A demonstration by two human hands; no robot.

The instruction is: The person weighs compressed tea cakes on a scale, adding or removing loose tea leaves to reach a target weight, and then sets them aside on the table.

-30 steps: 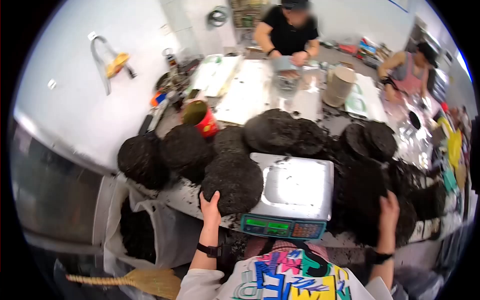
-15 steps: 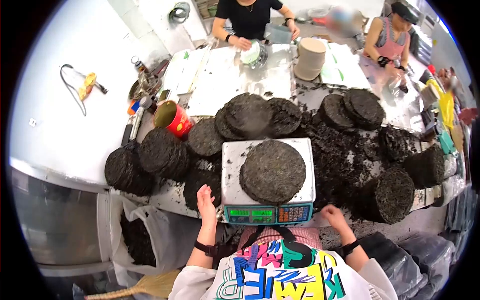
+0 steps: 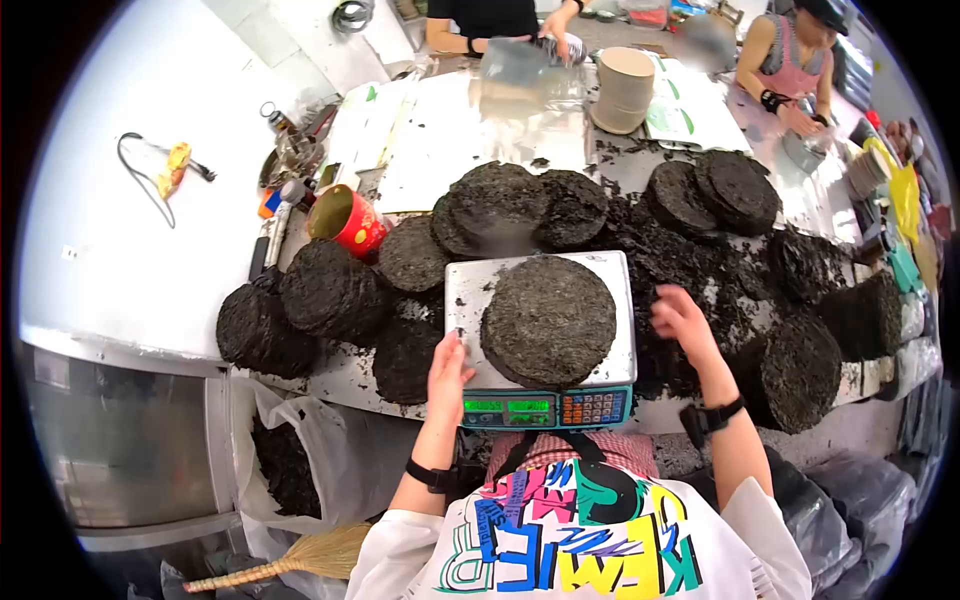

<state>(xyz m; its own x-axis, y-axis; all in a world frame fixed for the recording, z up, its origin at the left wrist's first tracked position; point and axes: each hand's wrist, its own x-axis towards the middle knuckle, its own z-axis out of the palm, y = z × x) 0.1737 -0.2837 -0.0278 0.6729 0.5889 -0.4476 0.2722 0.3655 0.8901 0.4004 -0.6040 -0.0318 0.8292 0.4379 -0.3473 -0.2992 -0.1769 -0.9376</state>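
Observation:
A digital scale [image 3: 625, 340] with a white pan and lit green displays stands in front of me. On its pan lies a thick round cake of pressed dark leaf [image 3: 548, 320]. My left hand [image 3: 447, 378] is at the pan's left front edge, its fingers apart and nothing in them. To the right of the scale, my right hand [image 3: 680, 320] hovers over loose dark leaf [image 3: 665, 372], fingers loosely bent and apart, holding nothing. Left of the scale sits another dark cake [image 3: 403, 362]. Further dark cakes [image 3: 495, 203] lie behind the pan.
Stacked dark cakes [image 3: 335, 290] line the left, others [image 3: 790, 372] the right. A red tin [image 3: 348, 222] leans behind the left stack. A beige cylinder [image 3: 622, 92] stands farther back. Two people work across the table. A white sack [image 3: 345, 450] and a broom [image 3: 320, 553] are below left.
My right hand has moved forward from the table's front edge to over the loose leaf. My left hand has shifted right to the scale's edge. Across the table, a clear bag has been brought forward.

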